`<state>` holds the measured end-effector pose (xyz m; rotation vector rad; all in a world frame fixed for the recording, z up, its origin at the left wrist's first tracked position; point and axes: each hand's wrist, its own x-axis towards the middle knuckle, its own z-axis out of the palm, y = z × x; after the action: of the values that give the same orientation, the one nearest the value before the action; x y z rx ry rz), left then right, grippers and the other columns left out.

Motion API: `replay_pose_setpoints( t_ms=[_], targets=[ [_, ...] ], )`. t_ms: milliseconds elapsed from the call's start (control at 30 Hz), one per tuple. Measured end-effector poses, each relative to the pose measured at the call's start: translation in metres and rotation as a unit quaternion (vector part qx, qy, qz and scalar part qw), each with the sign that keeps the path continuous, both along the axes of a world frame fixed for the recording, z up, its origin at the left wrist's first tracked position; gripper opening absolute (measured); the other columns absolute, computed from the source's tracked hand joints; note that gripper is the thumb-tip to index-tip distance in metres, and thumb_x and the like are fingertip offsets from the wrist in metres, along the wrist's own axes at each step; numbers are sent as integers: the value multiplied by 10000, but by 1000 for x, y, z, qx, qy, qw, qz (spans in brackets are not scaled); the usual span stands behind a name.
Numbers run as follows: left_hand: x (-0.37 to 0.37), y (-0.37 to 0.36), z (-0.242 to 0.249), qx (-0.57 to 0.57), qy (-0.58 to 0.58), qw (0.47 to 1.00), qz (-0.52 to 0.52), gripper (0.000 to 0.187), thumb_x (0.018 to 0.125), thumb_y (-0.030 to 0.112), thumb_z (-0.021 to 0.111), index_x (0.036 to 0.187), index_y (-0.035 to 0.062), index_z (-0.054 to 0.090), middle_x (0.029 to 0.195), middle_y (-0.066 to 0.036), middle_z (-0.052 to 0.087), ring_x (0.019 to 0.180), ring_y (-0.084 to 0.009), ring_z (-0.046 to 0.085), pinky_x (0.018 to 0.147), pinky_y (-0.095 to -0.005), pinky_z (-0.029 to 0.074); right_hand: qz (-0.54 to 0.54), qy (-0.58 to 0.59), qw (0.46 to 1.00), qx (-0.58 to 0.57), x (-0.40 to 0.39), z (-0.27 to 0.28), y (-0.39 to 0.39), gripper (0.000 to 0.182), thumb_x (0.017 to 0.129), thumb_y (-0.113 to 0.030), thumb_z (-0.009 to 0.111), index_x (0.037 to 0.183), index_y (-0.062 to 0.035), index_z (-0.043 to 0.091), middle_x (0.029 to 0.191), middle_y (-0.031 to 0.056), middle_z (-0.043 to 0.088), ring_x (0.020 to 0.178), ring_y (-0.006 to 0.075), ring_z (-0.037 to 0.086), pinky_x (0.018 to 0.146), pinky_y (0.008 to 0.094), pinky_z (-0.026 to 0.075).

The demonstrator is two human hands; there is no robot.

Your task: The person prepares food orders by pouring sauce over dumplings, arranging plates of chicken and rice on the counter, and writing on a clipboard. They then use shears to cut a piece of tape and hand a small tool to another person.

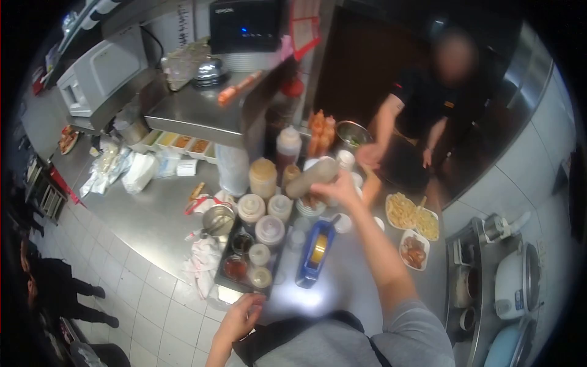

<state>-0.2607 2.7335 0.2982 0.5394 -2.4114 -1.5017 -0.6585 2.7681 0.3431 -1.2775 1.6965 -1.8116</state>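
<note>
My right hand [340,189] is stretched forward over the counter and closed around a greyish bottle [313,176]. The bottle lies tilted above a stack of small bowls [310,208], its lower end toward the left. Nearer my body, my left hand [243,313] rests beside the front of a dark tray [227,276]. Its fingers are loosely bent, with the thumb apart and nothing visible in them. Several sauce bottles [251,208] and small jars crowd the tray. Right of them stands a blue tape dispenser [312,260] with yellow tape.
A co-worker [422,98] stands across the counter, one hand near a small white cup [346,159]. Noodle trays [401,211] and a meat bowl [414,249] sit at the right. A metal pot [218,220] is left of the bottles. A steel shelf [202,122] overhangs the back.
</note>
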Motion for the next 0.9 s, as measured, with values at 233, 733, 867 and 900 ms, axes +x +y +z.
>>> replay_pose_setpoints(
  t_ms=[233, 733, 867, 900],
  targets=[
    [-5, 20, -9, 18, -4, 1000, -8, 220, 817, 22, 579, 1037, 14, 581, 976, -140, 602, 887, -275, 615, 779, -331, 482, -16, -142, 979, -143, -35, 52, 115, 617, 766, -222, 695, 1252, -14, 377, 1135, 155, 542, 1001, 283, 581, 880, 409, 467],
    [-10, 27, -2, -7, 5, 1000, -25, 221, 823, 31, 576, 1045, 22, 583, 962, -137, 599, 898, -290, 599, 795, -338, 471, -257, 165, 762, 572, -72, -103, 255, 641, 552, -297, 752, 1107, -23, 584, 1022, 184, 642, 954, 308, 622, 813, 376, 493],
    [-8, 25, -4, 0, 5, 1000, -24, 217, 826, 33, 574, 1043, 21, 581, 961, -139, 597, 895, -288, 600, 795, -337, 470, -216, 200, 665, 687, -68, -95, 240, 515, 594, -252, 739, 1048, -37, 629, 1045, 152, 645, 972, 283, 624, 818, 363, 500],
    [-8, 25, -4, 2, 6, 1000, -23, 215, 827, 34, 574, 1041, 20, 580, 962, -140, 597, 896, -287, 600, 796, -337, 470, -215, 213, 644, 703, -66, -94, 237, 465, 614, -237, 732, 1029, -46, 644, 1049, 148, 646, 982, 272, 623, 821, 356, 501]
  ],
)
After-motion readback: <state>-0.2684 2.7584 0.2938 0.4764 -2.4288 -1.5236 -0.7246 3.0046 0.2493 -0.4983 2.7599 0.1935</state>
